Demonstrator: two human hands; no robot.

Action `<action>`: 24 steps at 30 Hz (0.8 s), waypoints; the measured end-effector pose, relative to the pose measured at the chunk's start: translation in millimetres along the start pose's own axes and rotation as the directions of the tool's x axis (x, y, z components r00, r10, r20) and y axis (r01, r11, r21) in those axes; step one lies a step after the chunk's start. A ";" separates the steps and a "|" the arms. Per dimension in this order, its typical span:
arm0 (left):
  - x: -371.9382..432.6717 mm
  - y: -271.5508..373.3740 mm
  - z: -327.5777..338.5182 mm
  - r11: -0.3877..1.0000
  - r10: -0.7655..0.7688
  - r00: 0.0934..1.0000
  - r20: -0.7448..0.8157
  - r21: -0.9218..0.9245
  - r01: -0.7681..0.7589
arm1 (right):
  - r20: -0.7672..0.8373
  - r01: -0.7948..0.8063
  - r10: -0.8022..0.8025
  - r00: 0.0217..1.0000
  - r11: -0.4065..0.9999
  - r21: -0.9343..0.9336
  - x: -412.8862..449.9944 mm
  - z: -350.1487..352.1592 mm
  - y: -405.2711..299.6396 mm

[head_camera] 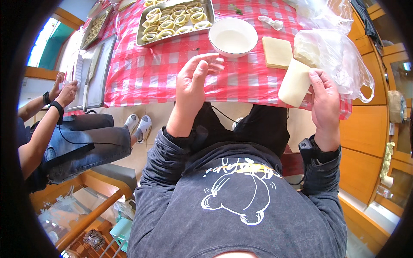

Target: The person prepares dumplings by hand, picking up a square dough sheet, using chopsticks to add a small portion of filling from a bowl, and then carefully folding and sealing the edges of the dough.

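Between the thumb and fingers of my right hand (322, 92) is a single pale dough wrapper (294, 83), held over the table's front edge. My left hand (195, 82) is raised with bent fingers apart and nothing in it, just in front of a white bowl (234, 37) with a dark rim; the bowl holds a pale filling or liquid, I cannot tell which. A stack of square dough wrappers (277, 52) lies right of the bowl, beside a clear plastic bag (338, 61). Left of the bowl, a metal tray (174, 36) holds rows of folded dumplings (181, 19).
A red and white checked tablecloth (155, 74) covers the table. A crumpled white tissue (271, 23) lies behind the wrappers. At the left, another person's hands (66, 92) are near a grey board (96, 77) with a knife (86, 92); a second dumpling tray (96, 27) stands beyond.
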State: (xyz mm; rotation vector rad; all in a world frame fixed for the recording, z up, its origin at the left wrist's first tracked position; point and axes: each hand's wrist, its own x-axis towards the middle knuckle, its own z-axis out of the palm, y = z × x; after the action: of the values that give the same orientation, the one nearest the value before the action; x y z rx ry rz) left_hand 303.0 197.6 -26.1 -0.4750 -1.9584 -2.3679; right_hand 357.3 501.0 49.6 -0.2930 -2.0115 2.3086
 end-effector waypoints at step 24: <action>-24.2 15.6 2.3 0.451 -0.346 0.933 -0.098 -0.889 0.074 | 0.581 0.666 -0.379 0.721 0.611 -0.428 -16.3 123.0 18.4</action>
State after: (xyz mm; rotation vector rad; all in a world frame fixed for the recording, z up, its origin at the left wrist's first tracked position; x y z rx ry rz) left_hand 330.0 192.5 -17.0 0.1446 -0.5260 -3.2460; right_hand 351.8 375.7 48.8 0.8076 -2.5352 1.3554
